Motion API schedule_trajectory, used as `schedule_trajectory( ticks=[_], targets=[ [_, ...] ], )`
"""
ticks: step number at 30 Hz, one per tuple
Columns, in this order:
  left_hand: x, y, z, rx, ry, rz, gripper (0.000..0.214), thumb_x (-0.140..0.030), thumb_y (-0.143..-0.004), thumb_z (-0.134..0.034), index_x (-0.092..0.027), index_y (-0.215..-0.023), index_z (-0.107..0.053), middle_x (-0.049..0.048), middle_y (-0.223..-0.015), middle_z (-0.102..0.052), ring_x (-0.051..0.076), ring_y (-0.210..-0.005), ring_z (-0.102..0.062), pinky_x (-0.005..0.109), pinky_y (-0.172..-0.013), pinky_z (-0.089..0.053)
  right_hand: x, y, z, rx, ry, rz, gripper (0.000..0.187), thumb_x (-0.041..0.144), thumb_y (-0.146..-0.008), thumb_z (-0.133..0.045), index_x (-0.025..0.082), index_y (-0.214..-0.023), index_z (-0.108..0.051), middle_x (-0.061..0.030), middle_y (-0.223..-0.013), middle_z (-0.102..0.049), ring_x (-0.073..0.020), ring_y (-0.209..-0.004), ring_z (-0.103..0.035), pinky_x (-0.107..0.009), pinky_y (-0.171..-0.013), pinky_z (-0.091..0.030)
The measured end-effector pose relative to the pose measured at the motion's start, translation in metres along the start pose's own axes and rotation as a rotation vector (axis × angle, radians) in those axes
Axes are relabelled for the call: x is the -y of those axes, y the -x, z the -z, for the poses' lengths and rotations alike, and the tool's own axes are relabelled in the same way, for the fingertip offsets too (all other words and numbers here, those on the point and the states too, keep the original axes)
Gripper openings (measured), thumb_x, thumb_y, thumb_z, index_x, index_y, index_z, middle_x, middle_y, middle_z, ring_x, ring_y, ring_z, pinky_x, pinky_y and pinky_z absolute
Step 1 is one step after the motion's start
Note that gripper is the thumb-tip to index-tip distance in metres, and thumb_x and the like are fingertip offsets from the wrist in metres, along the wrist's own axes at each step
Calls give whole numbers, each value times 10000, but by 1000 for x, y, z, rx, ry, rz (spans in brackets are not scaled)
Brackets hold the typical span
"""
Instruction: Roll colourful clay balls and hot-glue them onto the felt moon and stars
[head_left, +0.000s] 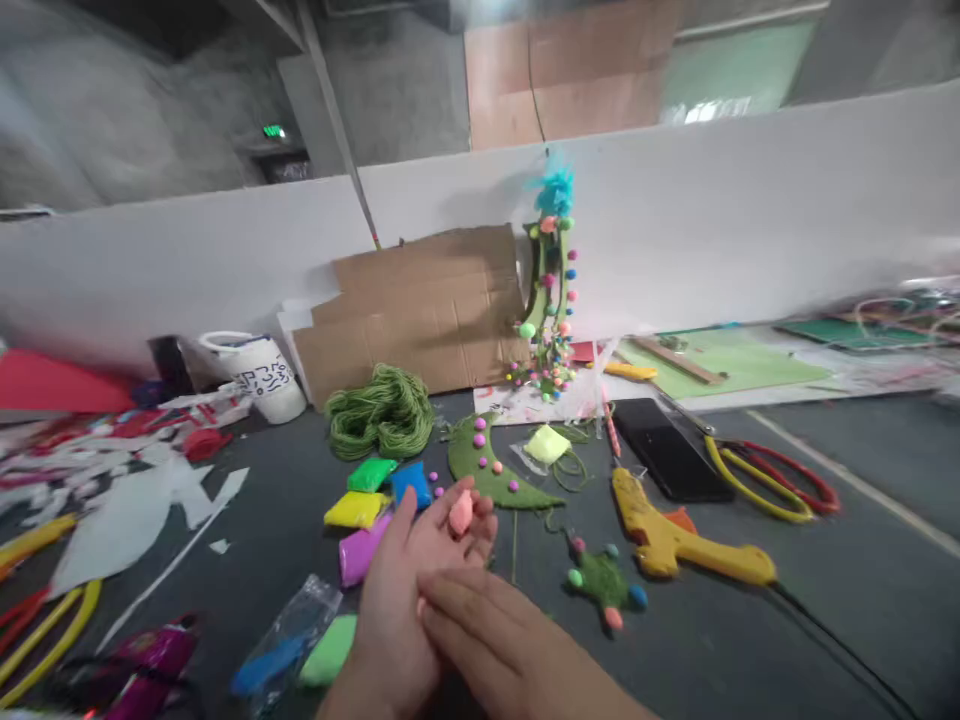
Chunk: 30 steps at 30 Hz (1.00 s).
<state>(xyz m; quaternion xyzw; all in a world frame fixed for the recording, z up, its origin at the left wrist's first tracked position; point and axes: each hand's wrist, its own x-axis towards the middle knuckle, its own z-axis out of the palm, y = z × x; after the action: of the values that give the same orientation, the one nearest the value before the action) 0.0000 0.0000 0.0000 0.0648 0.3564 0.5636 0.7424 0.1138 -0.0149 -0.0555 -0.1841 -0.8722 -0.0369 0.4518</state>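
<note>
Head view: near green crescent [466, 462], loose left hand [411, 565] cradling pink lump [461, 513]; likely soft, light, side-pinchable; flat right hand [506, 630] covering left palm.

Over a dark grey desk [862, 590], the left hand [409, 575], palm up, cradles a small pink lump [461, 513]; the right hand [506, 630] lies across its palm. Beyond is a green crescent [469, 468] with purple and pink balls [479, 440]; rightward, a yellow glue gun [675, 542].
</note>
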Motion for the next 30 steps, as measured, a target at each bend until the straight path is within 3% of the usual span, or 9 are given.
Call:
schedule_trajectory(
  ticks=[4,8,12,17,21,24,30],
  targets=[
    [3,-4,4,24,28,29,428,-397,-908,-390,-70,-1175,-461,126,-877,-583,178,-754,-623,279,-734,-512,0,-10,22,84,-66,-15,529,446,-1002,-242,52,-1130,-571,-98,-1065,-702,-181,-1037,-606,-269,-1017,-413],
    [2,0,5,47,57,19,399,-386,-916,-368,-88,-1165,-460,114,-886,-572,179,-749,-614,313,-733,-513,-2,-8,18,107,64,7,553,493,-981,-271,73,-1133,-598,-98,-1045,-698,-248,-1028,-596,-406,-998,-432],
    [0,2,5,62,70,42,373,-380,-919,-364,-93,-1138,-458,105,-880,-563,167,-719,-602,302,-705,-507,-2,-5,12,-5,96,-38,602,523,-977,-234,82,-1025,-641,-97,-958,-702,-250,-969,-595,-424,-1006,-391],
    [-1,1,4,62,62,23,376,-365,-916,-383,-88,-1158,-464,118,-909,-562,185,-780,-606,308,-744,-499,0,-7,18,7,60,-142,411,403,-968,-372,97,-1010,-644,-97,-924,-694,-243,-881,-581,-383,-856,-448],
    [-1,3,1,52,74,43,361,-358,-918,-384,-88,-1134,-484,108,-890,-563,166,-750,-602,291,-732,-497,-2,-5,19,47,87,-141,235,154,-916,-421,95,-923,-648,-88,-841,-677,-224,-784,-561,-367,-760,-446],
    [-1,3,0,55,69,59,347,-346,-921,-382,-72,-1102,-495,95,-853,-562,150,-715,-597,272,-706,-495,-5,-2,20,80,111,-131,268,70,-889,-380,88,-901,-648,-96,-840,-666,-222,-780,-547,-374,-772,-431],
    [0,1,0,49,55,90,352,-367,-927,-361,-78,-1065,-508,95,-841,-574,144,-693,-601,253,-664,-489,-4,-4,21,65,138,-109,324,82,-919,-349,92,-831,-661,-89,-789,-656,-215,-768,-542,-376,-797,-427]
  ],
)
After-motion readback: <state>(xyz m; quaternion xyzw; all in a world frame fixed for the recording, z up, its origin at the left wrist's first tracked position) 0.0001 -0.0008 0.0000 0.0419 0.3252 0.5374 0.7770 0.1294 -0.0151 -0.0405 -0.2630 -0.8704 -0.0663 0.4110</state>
